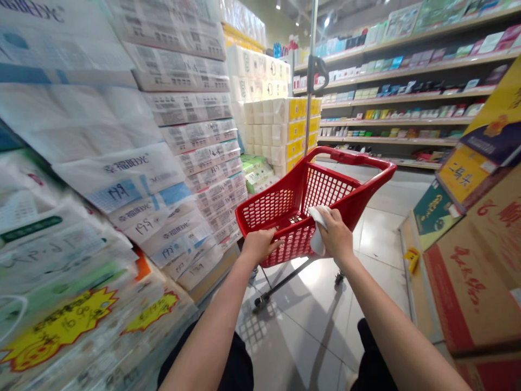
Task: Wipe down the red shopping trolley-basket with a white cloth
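Note:
A red plastic shopping cart [285, 247] stands in front of me, its handle at the far right end. My left hand [259, 245] is closed over the near rim toward the basket's left corner. Further right along the same rim, my right hand [336, 234] grips a white cloth or tissue [319, 217] and presses it against the rim. Part of the white piece hangs down outside the basket wall. The basket's inside shows only in part through the opening, and my right fingertips are partly hidden by the cloth.
Tall stacks of packaged tissue paper [199, 108] line the left side, with yellow price tags [61, 326] low down. Cardboard boxes [474, 271] are piled at the right. Shelves of small goods [391, 98] stand behind the cart. Pale tiles [301, 326] cover the floor.

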The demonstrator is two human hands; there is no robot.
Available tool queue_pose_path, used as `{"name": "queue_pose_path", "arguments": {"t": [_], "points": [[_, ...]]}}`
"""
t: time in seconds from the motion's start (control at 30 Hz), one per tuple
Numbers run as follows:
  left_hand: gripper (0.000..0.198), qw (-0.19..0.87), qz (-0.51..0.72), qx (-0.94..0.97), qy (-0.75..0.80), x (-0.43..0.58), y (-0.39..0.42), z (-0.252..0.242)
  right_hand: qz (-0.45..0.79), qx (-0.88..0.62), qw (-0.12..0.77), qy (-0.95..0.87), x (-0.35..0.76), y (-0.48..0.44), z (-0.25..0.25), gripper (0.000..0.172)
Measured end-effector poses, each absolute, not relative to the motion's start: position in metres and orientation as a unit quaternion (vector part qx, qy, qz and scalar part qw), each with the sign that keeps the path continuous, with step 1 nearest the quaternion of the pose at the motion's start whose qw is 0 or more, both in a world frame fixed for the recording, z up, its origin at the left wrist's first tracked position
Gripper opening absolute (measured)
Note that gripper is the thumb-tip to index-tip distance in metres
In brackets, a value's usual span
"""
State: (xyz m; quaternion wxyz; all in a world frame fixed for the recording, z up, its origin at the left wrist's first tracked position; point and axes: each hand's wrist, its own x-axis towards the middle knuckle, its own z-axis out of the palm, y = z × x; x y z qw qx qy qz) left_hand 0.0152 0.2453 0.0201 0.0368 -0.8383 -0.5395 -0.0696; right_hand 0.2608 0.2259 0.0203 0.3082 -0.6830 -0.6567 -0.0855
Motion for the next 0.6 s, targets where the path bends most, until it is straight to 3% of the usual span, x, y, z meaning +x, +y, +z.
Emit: {"name": "queue_pose_path", "arguments": {"t": [0.43,0.6], "points": [[0.039,0.040,-0.093,-0.835,-0.541,0.019,0.252,0.013,-0.025,-0.586,0.244,-0.773,0.209,0.212,0.015,0.048],[0.043,0.050,-0.090,-0.840,-0.532,0.012,0.249,0.013,-0.041,-0.673,0.300,-0.674,0.262,0.229,0.024,0.046]]}}
